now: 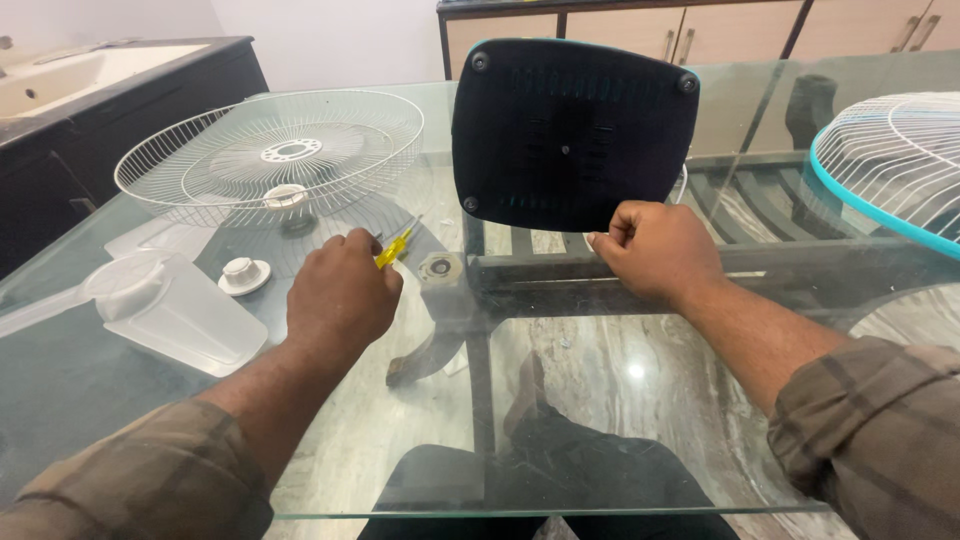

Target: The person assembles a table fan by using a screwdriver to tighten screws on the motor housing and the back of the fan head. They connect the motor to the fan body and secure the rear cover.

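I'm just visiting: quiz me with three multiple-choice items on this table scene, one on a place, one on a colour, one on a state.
1. Where does the white wire fan guard lie?
A. left part of the glass table
B. on the floor
C. in the sink

2. What colour is the screwdriver handle?
A. red
B. yellow
C. green

3. How is the black fan base held?
A. flat
B. tipped up, underside showing
C. untouched

Answers: 1 A, it rests on the glass at left. 2 B, yellow shows at the left hand. 3 B, the right hand grips its lower edge.
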